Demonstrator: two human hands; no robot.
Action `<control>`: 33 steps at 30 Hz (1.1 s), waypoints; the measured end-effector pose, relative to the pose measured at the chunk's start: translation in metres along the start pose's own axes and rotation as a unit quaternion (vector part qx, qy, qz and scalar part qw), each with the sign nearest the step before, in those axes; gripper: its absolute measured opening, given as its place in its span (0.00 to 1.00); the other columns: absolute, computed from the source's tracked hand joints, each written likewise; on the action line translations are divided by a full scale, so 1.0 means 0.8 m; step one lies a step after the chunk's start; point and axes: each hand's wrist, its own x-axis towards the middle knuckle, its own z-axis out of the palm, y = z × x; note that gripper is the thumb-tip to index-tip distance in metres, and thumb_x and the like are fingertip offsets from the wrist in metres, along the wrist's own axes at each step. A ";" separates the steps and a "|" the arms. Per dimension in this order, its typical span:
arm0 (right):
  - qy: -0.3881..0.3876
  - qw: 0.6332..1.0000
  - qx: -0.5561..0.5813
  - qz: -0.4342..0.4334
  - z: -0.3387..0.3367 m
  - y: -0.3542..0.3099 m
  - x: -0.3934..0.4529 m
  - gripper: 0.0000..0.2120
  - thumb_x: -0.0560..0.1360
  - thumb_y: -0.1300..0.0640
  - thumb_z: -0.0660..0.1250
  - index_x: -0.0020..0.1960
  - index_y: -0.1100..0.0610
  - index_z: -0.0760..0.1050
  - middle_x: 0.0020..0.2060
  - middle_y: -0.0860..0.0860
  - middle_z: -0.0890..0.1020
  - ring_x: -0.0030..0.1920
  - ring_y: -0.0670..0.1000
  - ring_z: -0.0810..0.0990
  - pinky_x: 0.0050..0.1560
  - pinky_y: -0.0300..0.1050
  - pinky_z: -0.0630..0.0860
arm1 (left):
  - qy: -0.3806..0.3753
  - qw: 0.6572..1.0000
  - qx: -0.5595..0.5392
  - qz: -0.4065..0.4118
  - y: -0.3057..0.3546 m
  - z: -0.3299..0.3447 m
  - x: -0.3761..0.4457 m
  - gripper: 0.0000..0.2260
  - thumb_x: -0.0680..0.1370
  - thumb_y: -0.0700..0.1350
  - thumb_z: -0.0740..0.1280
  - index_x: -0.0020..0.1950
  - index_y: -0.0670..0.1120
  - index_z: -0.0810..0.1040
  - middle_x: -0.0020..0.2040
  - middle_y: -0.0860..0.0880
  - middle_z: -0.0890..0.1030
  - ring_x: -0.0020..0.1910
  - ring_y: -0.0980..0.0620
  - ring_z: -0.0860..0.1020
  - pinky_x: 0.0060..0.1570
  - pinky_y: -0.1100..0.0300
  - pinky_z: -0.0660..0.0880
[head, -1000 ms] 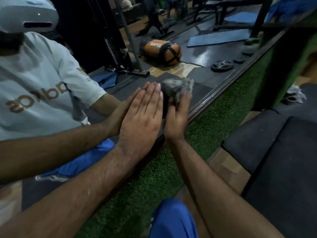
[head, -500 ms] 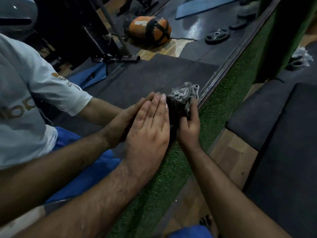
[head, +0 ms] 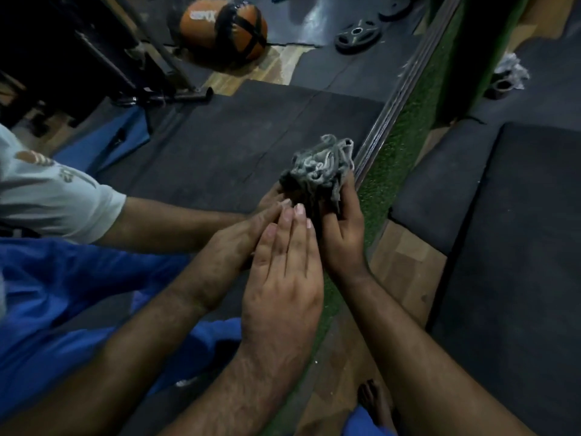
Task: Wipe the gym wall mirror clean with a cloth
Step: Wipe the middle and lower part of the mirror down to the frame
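The wall mirror (head: pixel 220 158) fills the left and centre of the head view, its metal bottom edge (head: pixel 386 121) running diagonally from upper right to lower middle. My right hand (head: pixel 342 234) grips a crumpled grey cloth (head: pixel 320 165) and holds it against the glass close to that edge. My left hand (head: pixel 283 278) lies flat on the mirror with straight fingers, just left of the cloth hand. Both hands' reflections meet them in the glass.
A green turf strip (head: pixel 402 152) runs along the mirror's base. Black floor mats (head: pixel 518 215) lie to the right, with wood flooring (head: pixel 405 269) between. A white rag on a small dark object (head: pixel 509 77) sits at upper right. My bare foot (head: pixel 374 401) shows at the bottom.
The camera has tilted down and my hands have slid lower along the mirror toward its bottom edge, the cloth still pressed to the glass and my left palm still flat.
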 end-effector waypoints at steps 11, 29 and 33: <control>-0.058 0.995 -0.020 -0.084 -0.026 0.038 0.050 0.33 0.79 0.67 0.59 0.83 0.59 0.56 0.82 0.64 0.58 0.83 0.66 0.54 0.79 0.72 0.56 | 0.019 0.999 0.006 -0.031 0.032 0.033 0.048 0.23 0.82 0.37 0.51 0.77 0.34 0.64 0.78 0.36 0.63 0.79 0.40 0.61 0.79 0.47 0.53; -0.171 0.862 -0.114 -0.464 -0.052 0.074 0.128 0.33 0.76 0.57 0.61 0.80 0.61 0.59 0.79 0.68 0.60 0.82 0.68 0.54 0.81 0.66 0.51 | 0.201 0.941 0.180 -0.205 0.071 0.118 0.078 0.28 0.80 0.42 0.57 0.79 0.33 0.59 0.79 0.37 0.61 0.79 0.40 0.60 0.79 0.44 0.54; -0.171 0.835 -0.114 -0.510 -0.054 0.068 0.153 0.33 0.77 0.55 0.62 0.81 0.59 0.61 0.81 0.65 0.60 0.83 0.65 0.53 0.82 0.64 0.49 | 0.253 0.914 0.170 -0.269 0.080 0.125 0.093 0.28 0.80 0.41 0.56 0.79 0.33 0.59 0.79 0.36 0.58 0.80 0.38 0.57 0.79 0.44 0.53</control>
